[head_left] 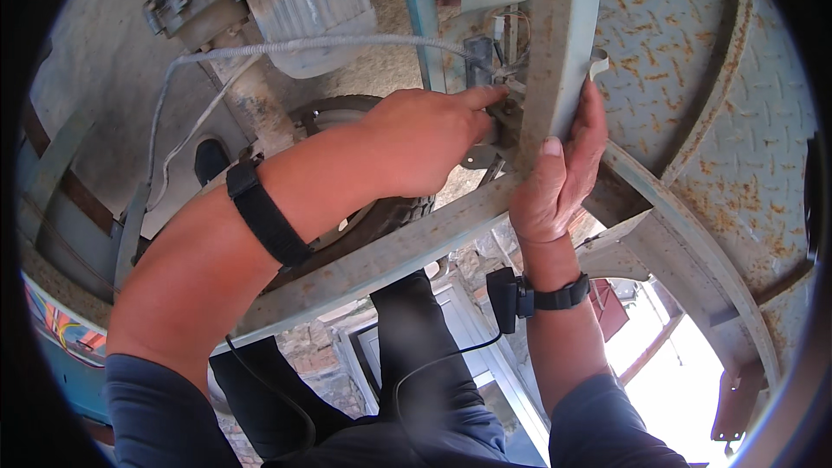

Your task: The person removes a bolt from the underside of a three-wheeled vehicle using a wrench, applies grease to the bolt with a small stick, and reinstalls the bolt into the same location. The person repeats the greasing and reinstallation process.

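Note:
My left hand [433,134] reaches across to a dark metal fitting [508,117] behind the upright beam. Its index finger stretches over the fitting, and the other fingers curl in beside it; what they grip is hidden. My right hand [568,169] holds the pale blue, rust-specked upright metal beam [555,43], thumb on the near face and fingers along the right side. Just above those fingertips a pale curved strip [599,62] sticks out. A small dark box [478,61] with thin wires sits beyond my left fingers, joined to a grey sheathed cable [321,43].
A rusty crossbar [390,251] runs below my left forearm, with a tyre [381,218] behind it. Rusty tread-plate sheets [667,61] fill the right. A motor-like unit [204,9] and whitish ribbed container [316,0] stand far left. Coloured wires [65,329] lie at the left edge.

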`<state>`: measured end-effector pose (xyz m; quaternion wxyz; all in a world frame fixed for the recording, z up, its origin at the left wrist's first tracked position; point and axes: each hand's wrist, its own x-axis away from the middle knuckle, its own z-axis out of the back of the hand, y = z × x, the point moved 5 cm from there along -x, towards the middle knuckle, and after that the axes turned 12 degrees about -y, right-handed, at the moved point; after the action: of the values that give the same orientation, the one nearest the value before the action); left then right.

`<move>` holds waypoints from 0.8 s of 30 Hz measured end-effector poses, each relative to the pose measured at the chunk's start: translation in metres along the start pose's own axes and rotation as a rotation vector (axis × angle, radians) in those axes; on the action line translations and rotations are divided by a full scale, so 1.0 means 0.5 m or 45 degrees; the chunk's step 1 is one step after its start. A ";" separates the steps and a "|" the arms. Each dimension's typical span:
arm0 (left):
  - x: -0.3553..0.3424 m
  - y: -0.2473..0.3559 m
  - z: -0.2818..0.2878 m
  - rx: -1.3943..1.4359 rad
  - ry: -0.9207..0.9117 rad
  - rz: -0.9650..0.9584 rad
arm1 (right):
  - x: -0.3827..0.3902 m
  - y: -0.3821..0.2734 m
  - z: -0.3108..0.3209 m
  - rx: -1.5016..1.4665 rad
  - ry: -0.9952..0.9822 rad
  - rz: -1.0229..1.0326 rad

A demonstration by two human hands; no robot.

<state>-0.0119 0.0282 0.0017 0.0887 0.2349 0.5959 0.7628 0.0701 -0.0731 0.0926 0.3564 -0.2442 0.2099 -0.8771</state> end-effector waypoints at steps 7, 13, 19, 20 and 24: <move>-0.003 -0.001 -0.020 0.618 0.014 -0.069 | 0.002 0.002 -0.001 -0.018 -0.018 -0.014; -0.024 -0.032 0.005 0.736 0.343 -0.067 | 0.003 0.011 0.000 -0.055 -0.013 0.019; -0.035 -0.022 -0.017 0.762 0.195 -0.054 | 0.003 0.012 0.004 -0.001 -0.012 0.054; -0.029 -0.016 -0.028 0.768 0.101 -0.009 | 0.004 0.012 0.006 0.028 -0.012 0.055; -0.013 -0.005 -0.032 0.677 0.265 -0.064 | 0.003 0.012 0.004 -0.007 -0.002 0.077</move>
<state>-0.0141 0.0125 -0.0052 -0.0188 0.1553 0.7866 0.5973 0.0734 -0.0784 0.0911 0.3821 -0.2394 0.2192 -0.8652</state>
